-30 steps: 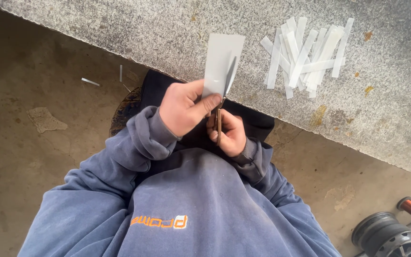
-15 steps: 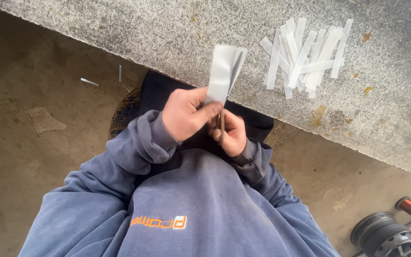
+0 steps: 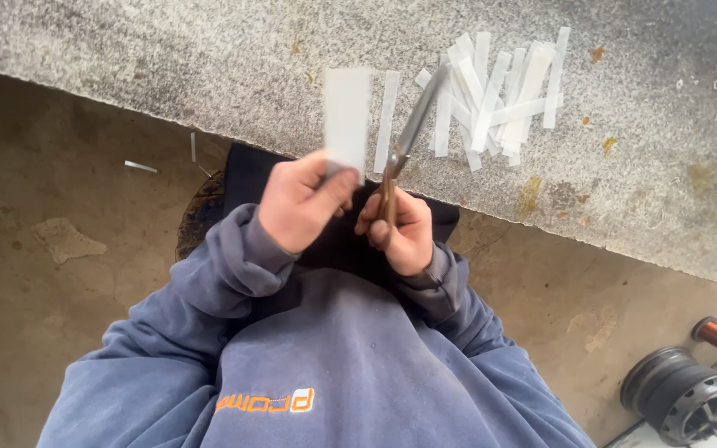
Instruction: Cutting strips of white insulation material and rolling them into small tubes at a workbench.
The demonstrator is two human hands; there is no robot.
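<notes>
White paper piece (image 3: 347, 116) pinched in left hand (image 3: 299, 202) (right hand (image 3: 400, 230) grips scissors (image 3: 407, 137)).

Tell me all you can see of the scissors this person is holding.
The scissors look like metal, with long, slim grey blades and darker, brownish handles. The right hand grips the handles, with fingers wrapped round them. The blades point up and away from the person, tilted to the right, over the speckled stone slab. They appear closed or nearly so. Just left of the blades is a loose white strip.

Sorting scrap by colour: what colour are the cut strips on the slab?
White, seen in the head view: the strips lie piled on the grey slab.
</notes>
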